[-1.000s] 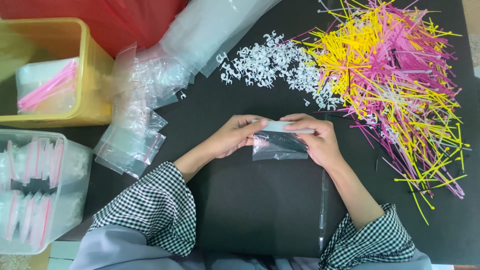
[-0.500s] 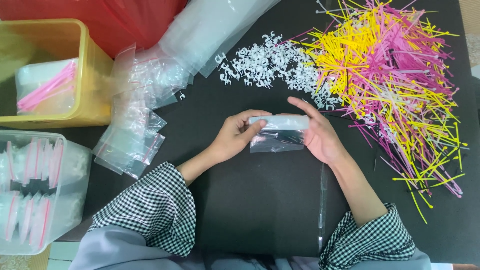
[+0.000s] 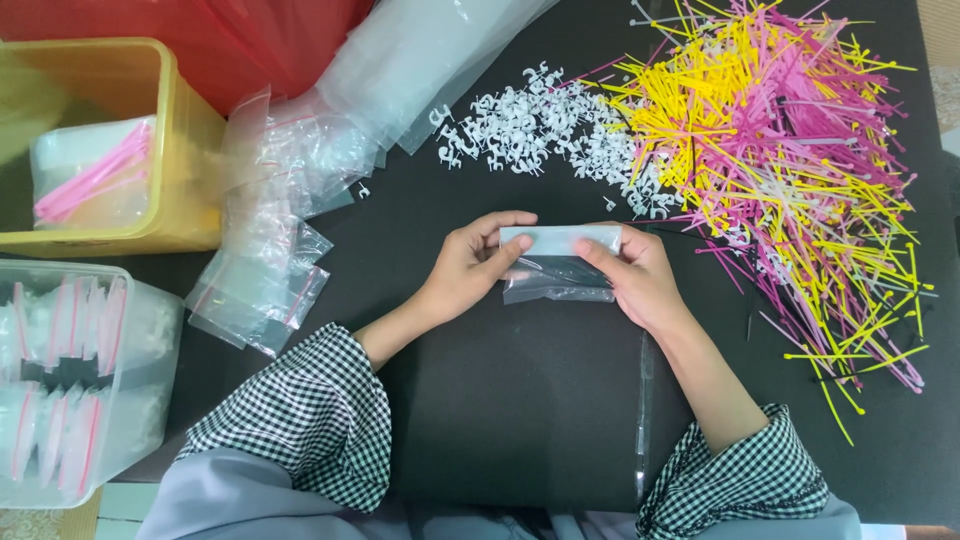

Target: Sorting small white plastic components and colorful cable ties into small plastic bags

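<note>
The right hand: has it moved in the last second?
Yes, slightly. The right hand had its fingers lifted toward the white clips half a second ago; now they are folded back down on the small bag, farther from the clips.

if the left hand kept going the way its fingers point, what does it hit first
The left hand points rightward along the small clear bag that both hands hold, so it would likely meet the right hand at the bag's other end first.

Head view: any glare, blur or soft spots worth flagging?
Head view: even overhead light, soft shadows; both hands, left hand and right hand, and the small clear zip bag between them look sharp; mild sheen on the loose clear bags; the yellow bin and the clear tub look slightly soft at the frame edge.
</note>
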